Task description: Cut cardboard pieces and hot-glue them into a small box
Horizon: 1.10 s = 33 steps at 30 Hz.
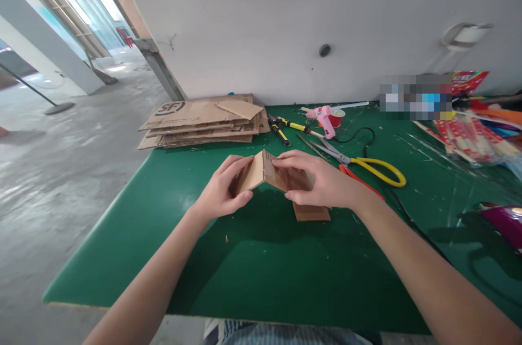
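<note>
Between my two hands is a cardboard piece point(253, 172) bent into a peaked, roof-like shape, raised above the green tabletop. My left hand point(223, 187) grips its left slope, thumb near the lower edge and fingers over the upper edge. On the right slope, my right hand point(312, 177) holds in the same way, with the thumb in front and fingers behind. A small cardboard rectangle point(312, 212) shows just below my right hand; whether it joins the bent piece is hidden by that hand.
Flattened cardboard sheets point(204, 119) are stacked at the back left. Behind my right hand lie yellow-handled scissors point(377, 168), a pink glue gun point(325, 118), a red-handled tool point(359, 179) and black-and-yellow pliers point(281, 133). Plastic-wrapped packets point(468, 135) and a purple object point(505, 225) sit at right. The table's left edge borders the floor.
</note>
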{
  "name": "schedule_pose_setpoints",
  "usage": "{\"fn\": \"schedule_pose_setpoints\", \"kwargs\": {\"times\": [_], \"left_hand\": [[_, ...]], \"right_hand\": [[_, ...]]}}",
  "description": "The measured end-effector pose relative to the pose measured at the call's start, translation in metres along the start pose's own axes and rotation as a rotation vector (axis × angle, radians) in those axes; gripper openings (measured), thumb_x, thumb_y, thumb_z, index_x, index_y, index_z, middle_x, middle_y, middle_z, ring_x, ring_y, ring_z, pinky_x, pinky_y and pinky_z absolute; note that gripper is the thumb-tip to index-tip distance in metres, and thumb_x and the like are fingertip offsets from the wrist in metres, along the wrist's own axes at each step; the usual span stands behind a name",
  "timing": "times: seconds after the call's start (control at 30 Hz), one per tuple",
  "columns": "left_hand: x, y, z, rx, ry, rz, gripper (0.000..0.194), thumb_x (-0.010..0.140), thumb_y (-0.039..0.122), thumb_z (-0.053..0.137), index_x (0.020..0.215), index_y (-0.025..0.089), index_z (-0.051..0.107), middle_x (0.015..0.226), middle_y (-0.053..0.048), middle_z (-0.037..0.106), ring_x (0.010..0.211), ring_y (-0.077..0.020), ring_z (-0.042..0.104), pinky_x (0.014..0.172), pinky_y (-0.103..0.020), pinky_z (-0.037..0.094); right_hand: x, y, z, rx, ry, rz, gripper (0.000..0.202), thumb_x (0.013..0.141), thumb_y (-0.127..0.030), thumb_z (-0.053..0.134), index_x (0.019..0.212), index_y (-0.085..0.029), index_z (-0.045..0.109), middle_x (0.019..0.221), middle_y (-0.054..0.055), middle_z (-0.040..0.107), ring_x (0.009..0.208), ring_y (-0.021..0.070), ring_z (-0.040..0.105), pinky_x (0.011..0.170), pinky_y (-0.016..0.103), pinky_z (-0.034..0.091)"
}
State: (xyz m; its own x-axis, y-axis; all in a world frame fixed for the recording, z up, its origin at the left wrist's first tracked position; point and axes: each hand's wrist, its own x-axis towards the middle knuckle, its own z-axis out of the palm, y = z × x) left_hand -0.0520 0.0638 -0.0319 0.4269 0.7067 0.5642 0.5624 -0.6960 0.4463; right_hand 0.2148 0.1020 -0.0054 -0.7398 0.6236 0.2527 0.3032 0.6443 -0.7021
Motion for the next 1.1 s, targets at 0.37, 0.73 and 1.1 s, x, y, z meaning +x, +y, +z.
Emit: {"fn": "schedule_pose_setpoints", "kwargs": {"times": [0.37, 0.73, 1.1], "left_hand": [[0.000, 0.000, 0.000, 0.002, -0.001, -0.006, 0.063, 0.085, 0.054, 0.054, 0.134, 0.017, 0.046, 0.116, -0.015, 0.054, 0.102, -0.0285, 0.056, 0.085, -0.044, 0.049], [0.000, 0.001, -0.001, -0.002, -0.014, -0.012, 0.062, 0.085, 0.052, 0.055, 0.134, 0.016, 0.046, 0.116, -0.015, 0.054, 0.102, -0.0276, 0.055, 0.085, -0.043, 0.049], [0.003, 0.008, -0.004, -0.048, 0.005, -0.006, 0.063, 0.087, 0.053, 0.053, 0.138, 0.018, 0.041, 0.123, -0.015, 0.051, 0.110, -0.0275, 0.051, 0.091, -0.043, 0.046]], "right_hand": [[0.000, 0.001, 0.001, 0.012, 0.002, -0.006, 0.058, 0.078, -0.030, 0.068, 0.133, -0.036, 0.051, 0.139, 0.004, 0.046, 0.125, 0.0274, 0.048, 0.104, 0.049, 0.041], [0.001, 0.000, 0.000, 0.004, -0.004, -0.005, 0.058, 0.078, -0.029, 0.068, 0.133, -0.034, 0.051, 0.138, 0.004, 0.047, 0.126, 0.0273, 0.046, 0.105, 0.049, 0.041], [-0.002, -0.016, -0.016, -0.092, 0.014, -0.062, 0.057, 0.082, -0.034, 0.064, 0.136, -0.033, 0.047, 0.139, 0.005, 0.047, 0.127, 0.0281, 0.047, 0.106, 0.049, 0.040]]}}
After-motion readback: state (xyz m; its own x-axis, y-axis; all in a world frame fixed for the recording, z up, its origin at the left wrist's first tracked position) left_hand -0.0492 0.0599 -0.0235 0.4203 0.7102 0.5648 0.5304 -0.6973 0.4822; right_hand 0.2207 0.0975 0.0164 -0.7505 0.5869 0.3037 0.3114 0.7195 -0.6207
